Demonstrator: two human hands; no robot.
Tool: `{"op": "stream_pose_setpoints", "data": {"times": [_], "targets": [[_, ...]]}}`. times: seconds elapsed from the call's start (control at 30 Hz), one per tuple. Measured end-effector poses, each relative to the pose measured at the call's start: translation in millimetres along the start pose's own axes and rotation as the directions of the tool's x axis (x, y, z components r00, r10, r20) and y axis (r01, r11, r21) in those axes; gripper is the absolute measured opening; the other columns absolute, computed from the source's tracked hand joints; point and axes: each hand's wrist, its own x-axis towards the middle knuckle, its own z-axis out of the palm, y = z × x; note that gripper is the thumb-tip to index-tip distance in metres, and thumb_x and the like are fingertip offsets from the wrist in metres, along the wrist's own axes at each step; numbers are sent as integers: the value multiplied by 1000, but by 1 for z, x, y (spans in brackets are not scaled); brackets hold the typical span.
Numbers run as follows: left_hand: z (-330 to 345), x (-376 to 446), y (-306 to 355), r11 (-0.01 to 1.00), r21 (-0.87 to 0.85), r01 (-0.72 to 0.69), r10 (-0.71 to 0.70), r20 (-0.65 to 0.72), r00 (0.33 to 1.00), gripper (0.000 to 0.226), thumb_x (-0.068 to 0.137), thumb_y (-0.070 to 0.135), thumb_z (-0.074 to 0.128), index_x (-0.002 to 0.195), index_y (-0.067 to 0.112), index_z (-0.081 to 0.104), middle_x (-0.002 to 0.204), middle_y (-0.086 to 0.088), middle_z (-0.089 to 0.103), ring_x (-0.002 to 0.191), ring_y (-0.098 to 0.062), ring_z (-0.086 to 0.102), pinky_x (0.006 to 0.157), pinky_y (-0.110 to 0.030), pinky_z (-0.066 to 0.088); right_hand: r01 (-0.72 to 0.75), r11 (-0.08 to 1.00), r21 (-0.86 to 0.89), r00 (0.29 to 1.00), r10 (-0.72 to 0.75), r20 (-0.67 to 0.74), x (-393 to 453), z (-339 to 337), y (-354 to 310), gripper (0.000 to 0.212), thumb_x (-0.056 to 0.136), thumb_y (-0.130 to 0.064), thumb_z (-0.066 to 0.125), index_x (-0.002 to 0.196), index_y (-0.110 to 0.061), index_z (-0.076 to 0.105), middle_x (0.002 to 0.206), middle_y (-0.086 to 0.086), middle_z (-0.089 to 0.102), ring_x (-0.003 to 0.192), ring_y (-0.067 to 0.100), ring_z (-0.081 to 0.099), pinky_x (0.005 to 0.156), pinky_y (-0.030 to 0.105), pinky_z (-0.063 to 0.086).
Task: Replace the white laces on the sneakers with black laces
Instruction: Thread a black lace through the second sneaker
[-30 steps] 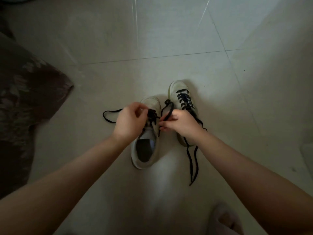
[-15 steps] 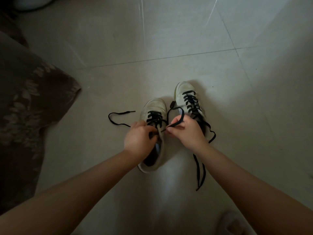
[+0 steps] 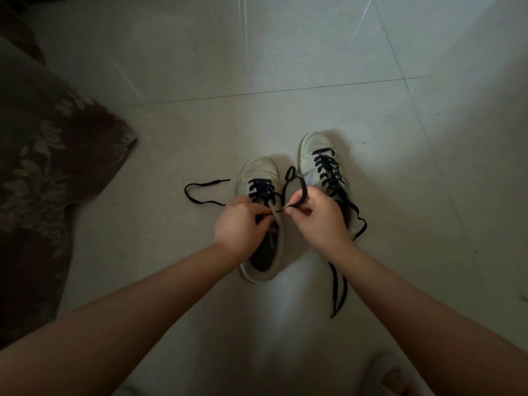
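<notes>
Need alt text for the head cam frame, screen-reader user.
Two bare hands thread a black lace into the left sneaker on a tiled floor: left hand at the eyelets, right hand pinching the lace. The right sneaker beside it is already laced black.

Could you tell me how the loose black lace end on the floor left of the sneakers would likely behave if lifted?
The loose lace end lies in a curve, so it probably droops limply. It looks thin and flat, likely very light.

Two white low-top sneakers stand on the pale tiled floor: the left sneaker and the right sneaker. Two flat black laces: one in the left, one in the right. Two bare hands: left hand, right hand.
</notes>
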Motion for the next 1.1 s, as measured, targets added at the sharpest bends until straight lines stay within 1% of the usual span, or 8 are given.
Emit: {"op": "stream_pose_setpoints", "data": {"times": [0.17, 0.57, 0.67, 0.73, 0.87, 0.97, 1.03, 1.1], "targets": [[3, 0, -2, 999, -18, -31, 31, 1, 1000, 19, 89, 30, 62, 103, 24, 74, 83, 0, 47, 95, -23, 51, 67, -24, 29, 181, 950, -255, 976, -142, 163, 5, -7, -12, 13, 85, -5, 61, 85, -17, 55, 76, -2, 64, 74, 14, 62, 68, 26, 47], [7, 3, -12, 978, -174, -113, 105, -58, 993, 3, 82, 9, 64, 81, 11, 66, 81, 2, 43, 75, -15, 46, 61, -18, 25, -294, 949, 110, 937, 264, 228, -1, 14, -4, 40, 82, -31, 72, 114, -16, 54, 88, -11, 58, 84, 3, 58, 76, 14, 45], [-4, 6, -12, 924, -380, -32, 15, -46, 999, 11, 86, 7, 63, 77, 13, 60, 79, 3, 43, 67, -6, 44, 64, -9, 32, -264, 962, 71, 956, 251, 152, -2, 12, -2, 34, 87, -32, 66, 115, -16, 54, 89, -8, 58, 80, 5, 57, 67, 11, 42], [-15, 14, -19, 753, -639, 157, -194, 12, 981, 23, 89, 5, 58, 70, 17, 53, 72, 2, 47, 65, -7, 47, 69, -15, 40, -242, 970, 33, 965, 237, 116, -3, 12, 0, 39, 87, -34, 65, 120, -18, 51, 94, -5, 57, 83, 7, 56, 68, 14, 40], [-35, 31, -71, 475, -713, 515, -767, -48, 640, 12, 89, 10, 53, 84, 6, 63, 86, -13, 63, 86, -25, 59, 69, -32, 41, -178, 984, 5, 981, 177, 83, -4, 13, -1, 42, 87, -32, 66, 124, -22, 50, 94, -4, 57, 78, 0, 53, 62, 9, 36], [-36, 28, -92, 447, -511, 734, -866, -43, 497, 34, 88, 15, 51, 114, -4, 62, 118, -22, 61, 109, -38, 56, 86, -39, 46, -91, 995, -34, 993, 93, 67, -4, 15, 0, 44, 88, -29, 65, 128, -22, 50, 94, -3, 57, 80, 3, 54, 67, 12, 39], [-30, 20, -77, 662, -337, 669, -746, -210, 632, 39, 85, 21, 55, 120, 4, 60, 127, -19, 55, 119, -37, 49, 96, -42, 41, -31, 997, -70, 997, 35, 67, -5, 18, 2, 43, 88, -28, 65, 128, -22, 53, 96, -1, 57, 84, 9, 56, 75, 19, 42], [-22, 13, -57, 949, -156, 275, -314, -378, 871, 43, 82, 22, 62, 124, 12, 56, 131, -11, 51, 123, -32, 43, 99, -43, 37, -37, 996, -77, 997, 41, 58, -4, 19, 1, 42, 87, -29, 65, 127, -21, 55, 97, -3, 57, 86, 10, 57, 78, 23, 44]]}}
